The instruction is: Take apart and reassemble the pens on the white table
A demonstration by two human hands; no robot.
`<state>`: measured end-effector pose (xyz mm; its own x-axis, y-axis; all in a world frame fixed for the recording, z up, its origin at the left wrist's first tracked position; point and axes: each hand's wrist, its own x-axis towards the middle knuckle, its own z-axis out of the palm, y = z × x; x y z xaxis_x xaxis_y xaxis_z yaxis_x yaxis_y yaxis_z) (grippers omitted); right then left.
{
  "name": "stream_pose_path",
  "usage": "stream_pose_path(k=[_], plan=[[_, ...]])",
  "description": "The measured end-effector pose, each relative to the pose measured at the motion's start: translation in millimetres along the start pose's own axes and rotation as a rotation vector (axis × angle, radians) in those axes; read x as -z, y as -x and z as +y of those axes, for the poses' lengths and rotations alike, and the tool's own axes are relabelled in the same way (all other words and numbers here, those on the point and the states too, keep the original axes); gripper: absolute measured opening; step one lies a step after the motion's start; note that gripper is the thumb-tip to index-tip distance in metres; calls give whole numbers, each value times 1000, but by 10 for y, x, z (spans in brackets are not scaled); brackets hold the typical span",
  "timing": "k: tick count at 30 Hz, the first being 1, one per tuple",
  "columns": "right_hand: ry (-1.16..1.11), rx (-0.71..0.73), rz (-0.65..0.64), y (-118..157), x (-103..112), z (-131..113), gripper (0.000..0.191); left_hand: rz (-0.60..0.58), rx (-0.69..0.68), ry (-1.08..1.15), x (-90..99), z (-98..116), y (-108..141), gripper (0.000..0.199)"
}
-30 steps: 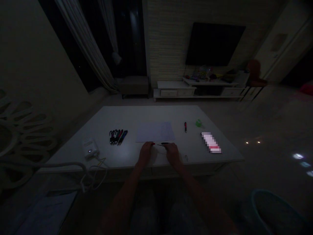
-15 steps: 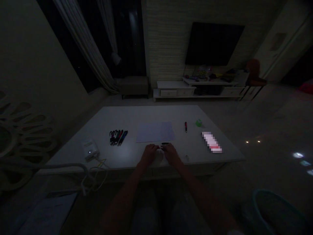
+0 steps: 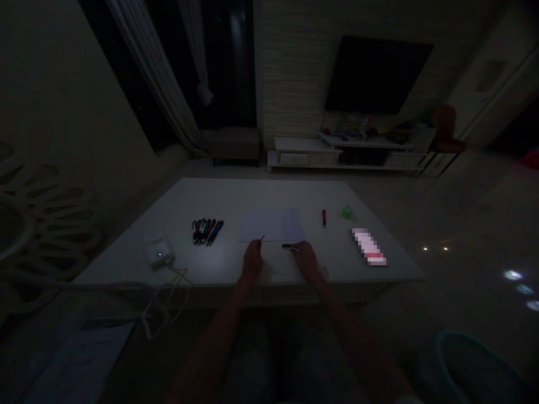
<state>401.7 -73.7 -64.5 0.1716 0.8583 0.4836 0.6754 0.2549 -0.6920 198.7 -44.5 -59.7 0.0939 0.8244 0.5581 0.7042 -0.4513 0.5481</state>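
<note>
My left hand is closed on a thin dark stick that looks like a pen refill, its tip pointing up toward the paper. A gap away, my right hand pinches a short black pen part along with a small pale piece near the fingertips, too dim to make out. Just beyond both hands lies a white sheet of paper. Several pens lie side by side on the left of the white table. One red and black pen lies right of the paper.
A green object and a lit phone are at the table's right. A small clear item sits by my right wrist. On the left stands a white box with cables. A teal basin rim shows lower right.
My hands were close together over the pen parts. Now they have moved apart, the left with the thin stick, the right with the black part. The view has shifted slightly.
</note>
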Motion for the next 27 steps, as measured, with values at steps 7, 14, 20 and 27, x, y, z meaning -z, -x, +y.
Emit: stream_pose_path(k=[7, 14, 20, 27], plan=[[125, 17, -141, -45, -88, -4, 13, -25, -106, -68, -37, -12, 10, 22], [-57, -79, -151, -30, -79, -107, 11, -368, -219, -380, -10, 100, 3, 21], [-295, -205, -47, -33, 28, -228, 20, -414, -205, -350, 9, 123, -9, 23], [-279, 22, -134, -106, 153, -282, 22, -450, -197, -348, 27, 153, -5, 25]])
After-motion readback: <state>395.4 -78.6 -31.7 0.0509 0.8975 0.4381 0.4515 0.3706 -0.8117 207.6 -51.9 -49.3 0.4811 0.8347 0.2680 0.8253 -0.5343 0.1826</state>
